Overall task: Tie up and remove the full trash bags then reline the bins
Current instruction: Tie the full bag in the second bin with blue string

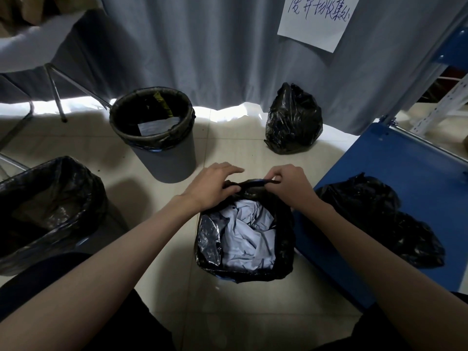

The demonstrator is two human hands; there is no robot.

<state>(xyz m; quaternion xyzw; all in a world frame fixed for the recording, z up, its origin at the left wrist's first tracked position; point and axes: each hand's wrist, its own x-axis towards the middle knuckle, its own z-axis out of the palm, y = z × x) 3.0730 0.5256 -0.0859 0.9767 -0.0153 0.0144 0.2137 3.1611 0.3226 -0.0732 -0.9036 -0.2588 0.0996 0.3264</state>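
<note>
A black trash bag (283, 239) full of crumpled white paper sits on the floor right in front of me. My left hand (215, 188) and my right hand (291, 184) both pinch the bag's far rim, which is gathered into a twisted strip between them. A grey round bin (172, 158) with a black liner stands behind, holding a flat grey sheet. A second lined bin (48, 209) is at the left. A tied black bag (293, 120) rests by the curtain.
A blue platform (410, 168) at the right carries loose black bags (395, 219). A grey curtain (202, 51) with a handwritten paper sign (316, 19) hangs behind. Metal table legs (54, 92) stand at the back left. Pale tiled floor (228, 148) lies between the bins.
</note>
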